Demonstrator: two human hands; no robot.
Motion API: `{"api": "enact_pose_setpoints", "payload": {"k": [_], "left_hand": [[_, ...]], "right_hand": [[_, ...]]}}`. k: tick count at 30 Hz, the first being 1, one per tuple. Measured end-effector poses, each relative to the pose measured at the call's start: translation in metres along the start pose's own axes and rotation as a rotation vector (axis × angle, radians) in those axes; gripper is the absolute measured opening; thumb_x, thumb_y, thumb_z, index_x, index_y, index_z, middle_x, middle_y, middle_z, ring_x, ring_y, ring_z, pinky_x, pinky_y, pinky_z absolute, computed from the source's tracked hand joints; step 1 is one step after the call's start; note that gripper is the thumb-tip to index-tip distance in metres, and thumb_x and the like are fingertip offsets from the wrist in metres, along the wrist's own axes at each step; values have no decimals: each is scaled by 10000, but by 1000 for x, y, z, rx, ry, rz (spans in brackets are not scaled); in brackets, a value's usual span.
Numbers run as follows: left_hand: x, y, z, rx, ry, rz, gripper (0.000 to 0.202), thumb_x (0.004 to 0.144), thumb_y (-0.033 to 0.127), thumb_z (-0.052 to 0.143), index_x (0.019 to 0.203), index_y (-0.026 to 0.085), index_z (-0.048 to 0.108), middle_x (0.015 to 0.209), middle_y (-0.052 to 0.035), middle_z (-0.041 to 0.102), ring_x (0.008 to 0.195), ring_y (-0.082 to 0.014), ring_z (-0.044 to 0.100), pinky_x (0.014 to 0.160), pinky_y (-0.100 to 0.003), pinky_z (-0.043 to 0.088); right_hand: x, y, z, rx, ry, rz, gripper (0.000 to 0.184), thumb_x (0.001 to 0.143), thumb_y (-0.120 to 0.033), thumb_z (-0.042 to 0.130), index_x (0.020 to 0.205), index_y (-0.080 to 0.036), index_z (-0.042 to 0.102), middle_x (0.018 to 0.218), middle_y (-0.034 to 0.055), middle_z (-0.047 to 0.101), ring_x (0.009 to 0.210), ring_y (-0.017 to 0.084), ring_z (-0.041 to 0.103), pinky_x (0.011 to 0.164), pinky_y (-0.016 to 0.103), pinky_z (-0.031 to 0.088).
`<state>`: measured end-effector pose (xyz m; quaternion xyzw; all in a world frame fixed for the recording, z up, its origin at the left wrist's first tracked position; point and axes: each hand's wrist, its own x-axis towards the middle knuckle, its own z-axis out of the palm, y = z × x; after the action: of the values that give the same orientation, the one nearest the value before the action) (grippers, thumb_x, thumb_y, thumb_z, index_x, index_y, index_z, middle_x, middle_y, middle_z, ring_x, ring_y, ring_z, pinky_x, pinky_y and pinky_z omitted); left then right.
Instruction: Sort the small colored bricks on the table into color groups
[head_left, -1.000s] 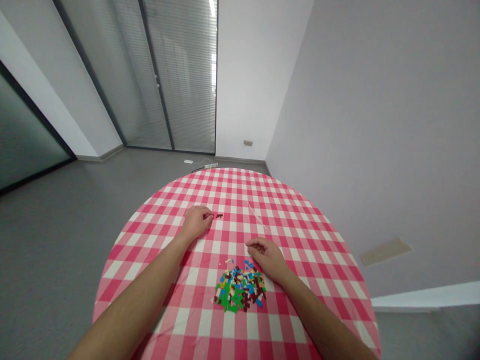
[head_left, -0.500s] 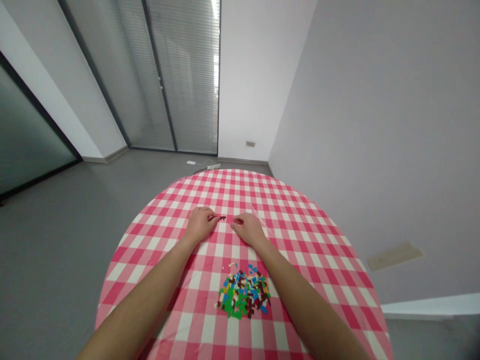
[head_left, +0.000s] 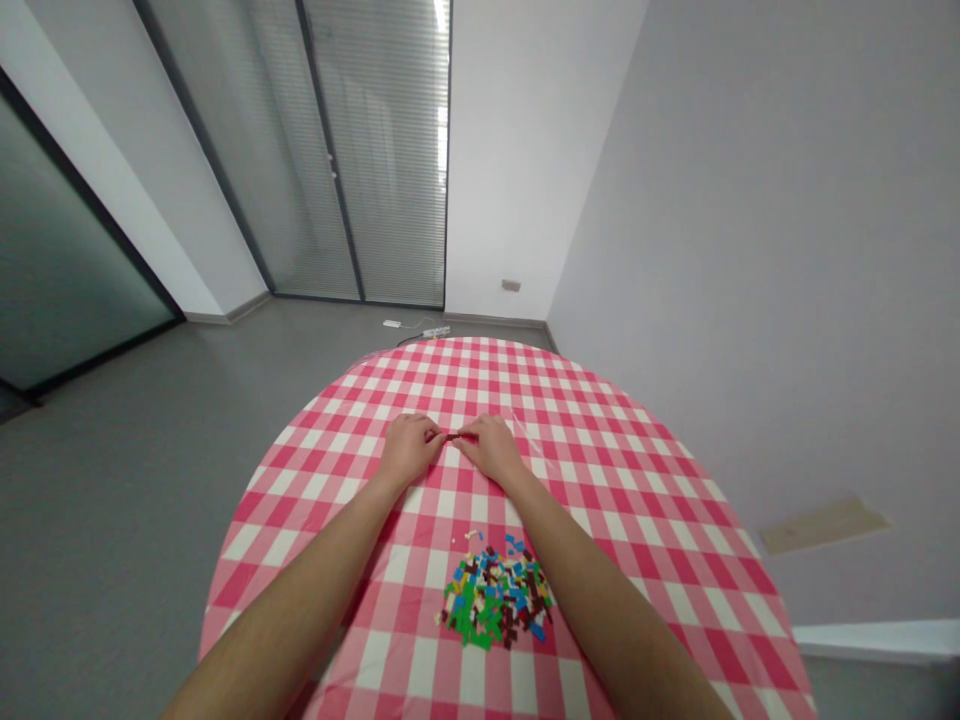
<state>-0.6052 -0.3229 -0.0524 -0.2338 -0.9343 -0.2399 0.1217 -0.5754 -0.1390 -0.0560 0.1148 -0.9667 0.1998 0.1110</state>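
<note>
— Moved since earlier frame?
— Right hand (head_left: 491,448), up from beside the brick heap, now at the small dark brick (head_left: 452,436).

— Position of the piece?
— Near middle of the round table (head_left: 622,480), over pink-and-white gingham cloth, directly between both hands, lifted or resting: cannot tell.

— State of the hands?
— Left hand (head_left: 409,450) and right hand closed in, fingertips meeting at the piece, pinching it from opposite ends. Neither hand spread.

— Nearby?
— Heap of mixed-colour bricks (head_left: 495,597) toward near edge of table: green, blue, brown, cream.

— Beyond the table?
— Power strip (head_left: 436,331) on grey floor (head_left: 112,500) by far wall, near far edge; glass partition with blinds (head_left: 382,150) behind.
</note>
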Motion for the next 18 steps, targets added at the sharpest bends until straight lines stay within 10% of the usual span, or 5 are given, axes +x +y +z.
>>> {"api": "enact_pose_setpoints", "payload": {"k": [18], "left_hand": [[-2, 0, -1, -50, -29, 42, 245, 856, 314, 580, 999, 296, 779, 1013, -41, 740, 986, -279, 630, 909, -412, 438]], "right_hand": [[0, 0, 0, -18, -28, -27, 257, 963, -299, 531, 1048, -259, 770, 941, 77, 727, 919, 230, 589, 846, 348, 412]]}}
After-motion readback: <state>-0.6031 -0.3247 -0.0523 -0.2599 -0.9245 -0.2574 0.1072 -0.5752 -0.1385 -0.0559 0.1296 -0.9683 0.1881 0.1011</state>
